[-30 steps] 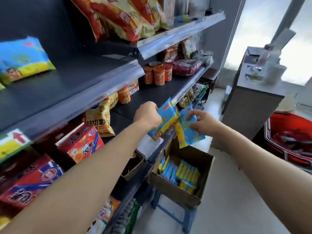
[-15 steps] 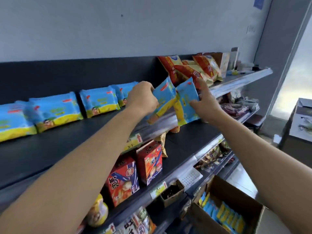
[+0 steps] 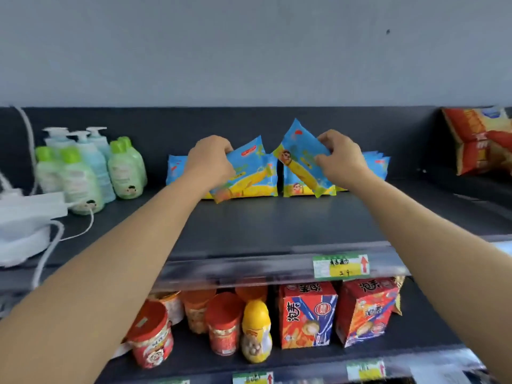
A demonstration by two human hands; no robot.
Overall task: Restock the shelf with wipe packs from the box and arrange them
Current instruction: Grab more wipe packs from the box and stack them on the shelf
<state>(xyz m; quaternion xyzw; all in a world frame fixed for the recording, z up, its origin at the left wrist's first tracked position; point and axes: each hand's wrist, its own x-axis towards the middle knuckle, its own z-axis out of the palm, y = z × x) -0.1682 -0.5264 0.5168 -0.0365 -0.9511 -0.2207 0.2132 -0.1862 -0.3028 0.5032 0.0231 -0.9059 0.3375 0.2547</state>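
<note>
Two hands (image 3: 212, 162) (image 3: 339, 159), two held wipe packs (image 3: 249, 174) (image 3: 299, 155)

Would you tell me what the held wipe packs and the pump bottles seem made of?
Wipe packs: likely thin printed plastic film, slightly glossy; the body bends where gripped. Pump bottles: probably translucent plastic, pale green and blue, with opaque caps; blur leaves the finish open.
</note>
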